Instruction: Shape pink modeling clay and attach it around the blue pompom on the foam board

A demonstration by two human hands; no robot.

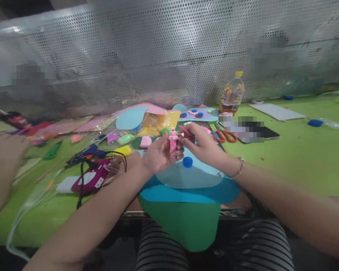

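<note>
A small pink clay figure [173, 141] with a pale top stands upright in the fingers of my left hand [161, 155]. My right hand [202, 145] is closed in a pinch around a thin pink stick [186, 131], its fingertips against the figure's side. Below both hands lie layered paper shapes: a light blue sheet [183, 178] on a darker blue one [192, 195], over a green sheet [186, 226] that hangs past the table edge. A blue round cap [187, 162] rests on the light blue sheet.
Orange-handled scissors [225, 136] and a drink bottle [232, 94] stand to the right. On the left are a glue gun [86, 152], a purple power strip [92, 177] with cables, and clay packets [126, 139]. Another person's hand [8, 154] is at far left. A perforated metal screen [169, 49] closes the back.
</note>
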